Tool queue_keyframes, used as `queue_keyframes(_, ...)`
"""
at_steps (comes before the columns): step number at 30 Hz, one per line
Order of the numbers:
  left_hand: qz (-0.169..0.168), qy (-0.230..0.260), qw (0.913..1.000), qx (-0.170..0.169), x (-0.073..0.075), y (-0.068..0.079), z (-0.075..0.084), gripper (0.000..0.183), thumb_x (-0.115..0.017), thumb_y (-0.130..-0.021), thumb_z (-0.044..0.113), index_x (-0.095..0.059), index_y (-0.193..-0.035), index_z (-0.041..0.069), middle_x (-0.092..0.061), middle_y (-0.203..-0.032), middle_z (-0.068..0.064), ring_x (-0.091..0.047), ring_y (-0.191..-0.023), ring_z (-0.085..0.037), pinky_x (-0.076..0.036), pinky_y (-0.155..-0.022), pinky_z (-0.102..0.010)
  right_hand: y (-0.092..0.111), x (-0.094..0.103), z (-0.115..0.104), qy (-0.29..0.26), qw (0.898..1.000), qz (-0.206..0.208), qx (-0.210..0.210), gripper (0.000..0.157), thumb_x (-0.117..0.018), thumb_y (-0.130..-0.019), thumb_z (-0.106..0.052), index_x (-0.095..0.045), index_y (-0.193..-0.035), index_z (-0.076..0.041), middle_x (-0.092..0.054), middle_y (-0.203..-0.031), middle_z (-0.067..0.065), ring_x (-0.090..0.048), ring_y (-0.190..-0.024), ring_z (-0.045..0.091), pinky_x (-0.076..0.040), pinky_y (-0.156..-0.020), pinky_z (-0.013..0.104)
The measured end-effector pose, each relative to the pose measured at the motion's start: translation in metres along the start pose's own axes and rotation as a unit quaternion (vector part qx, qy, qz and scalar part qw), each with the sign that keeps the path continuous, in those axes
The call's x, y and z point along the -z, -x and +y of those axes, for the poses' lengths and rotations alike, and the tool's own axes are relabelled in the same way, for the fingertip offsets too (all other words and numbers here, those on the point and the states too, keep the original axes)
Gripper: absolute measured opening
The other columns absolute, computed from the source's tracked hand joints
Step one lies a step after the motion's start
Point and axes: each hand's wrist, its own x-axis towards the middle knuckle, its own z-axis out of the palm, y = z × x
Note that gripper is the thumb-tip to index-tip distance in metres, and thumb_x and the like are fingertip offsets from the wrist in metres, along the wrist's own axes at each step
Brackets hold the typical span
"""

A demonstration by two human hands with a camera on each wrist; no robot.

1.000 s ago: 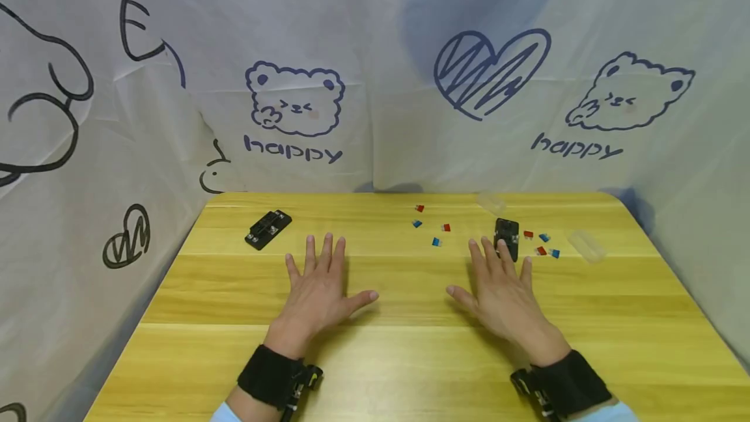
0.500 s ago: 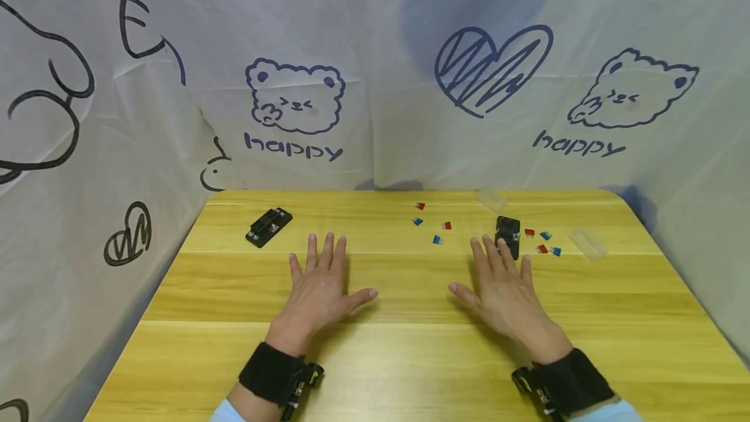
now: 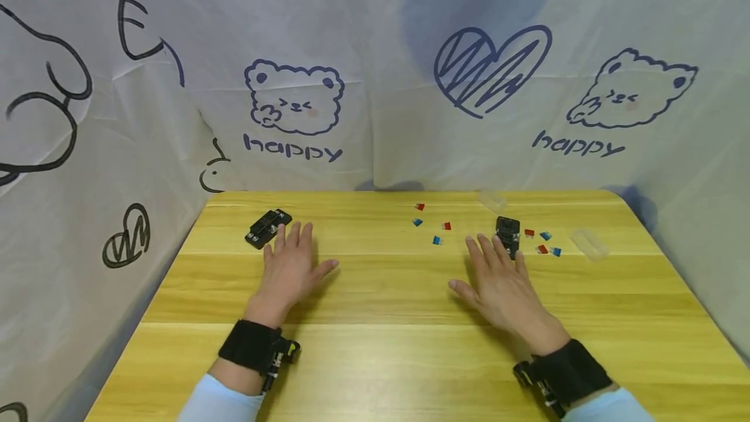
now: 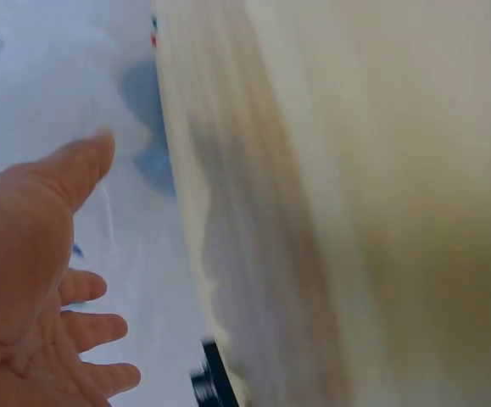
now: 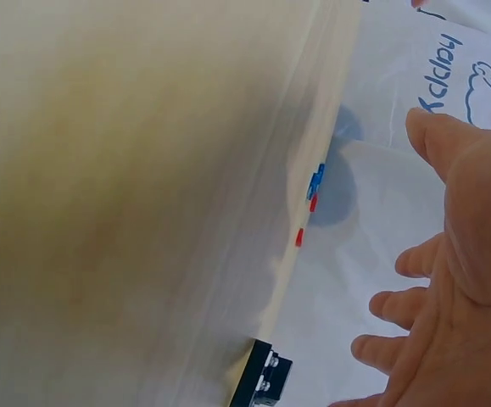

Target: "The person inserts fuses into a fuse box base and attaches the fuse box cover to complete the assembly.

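Fingers spread, my left hand hovers over the table, its fingertips beside a black fuse block with metal contacts. That block also shows at the bottom of the left wrist view. Opposite it, my right hand is held out with straight fingers and grips nothing. Its fingertips overlap the lower edge of a second black fuse block in the head view. Red and blue blade fuses lie in two groups: one mid-table, with a red fuse and a blue fuse, another right of the second block, including a blue fuse.
Two clear plastic covers lie on the wooden table: one cover at the back edge, another cover at the right. White cloth with drawings hangs behind and along both sides.
My left hand has shifted left and slightly forward, toward the left fuse block. The right hand has barely moved. Fuses and blocks lie where they were.
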Motion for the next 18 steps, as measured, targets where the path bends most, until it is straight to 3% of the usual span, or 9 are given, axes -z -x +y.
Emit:
queue_keyframes(5, 0.022, 0.014, 0.9985, 0.048, 0.009, -0.020, -0.038, 0.084, -0.063, -0.090, 0.045, -0.026, -0.147, -0.003, -0.027, -0.150, -0.031, -0.017, -0.136, -0.054, -0.024, -0.101, -0.074, -0.001, 0.000, 0.002, -0.010, 1.000, -0.007, 0.017, 0.082, -0.047, -0.095, -0.058, -0.022, -0.152, -0.005, -0.025, -0.154, 0.027, -0.023, -0.138, 0.047, -0.025, -0.104, 0.071)
queue_keyframes(10, 0.000, 0.041, 0.9913, 0.125, 0.014, -0.032, -0.072, 0.084, -0.063, -0.090, 0.040, -0.023, -0.144, -0.010, -0.028, -0.142, -0.039, -0.024, -0.125, -0.061, -0.031, -0.094, -0.073, 0.000, 0.002, 0.001, -0.027, 0.999, -0.009, 0.023, 0.078, -0.054, -0.095, -0.051, -0.028, -0.149, -0.001, -0.030, -0.151, 0.028, -0.033, -0.133, 0.047, -0.033, -0.104, 0.063)
queue_keyframes(13, -0.011, 0.046, 0.9865, 0.157, 0.014, -0.036, -0.085, 0.088, -0.064, -0.089, 0.043, -0.024, -0.142, -0.014, -0.032, -0.135, -0.042, -0.029, -0.117, -0.063, -0.033, -0.093, -0.071, 0.000, 0.004, -0.002, -0.038, 0.999, -0.015, 0.013, 0.076, -0.055, -0.094, -0.051, -0.032, -0.148, -0.003, -0.032, -0.151, 0.026, -0.036, -0.131, 0.046, -0.036, -0.103, 0.062)
queue_keyframes(18, -0.008, 0.056, 0.9841, 0.168, 0.011, -0.042, -0.093, 0.088, -0.067, -0.086, 0.045, -0.030, -0.140, -0.013, -0.039, -0.129, -0.042, -0.034, -0.111, -0.060, -0.035, -0.092, -0.067, 0.003, 0.007, -0.005, -0.055, 0.998, -0.039, -0.002, 0.074, -0.054, -0.094, -0.053, -0.035, -0.148, -0.005, -0.033, -0.152, 0.023, -0.038, -0.131, 0.043, -0.039, -0.099, 0.061)
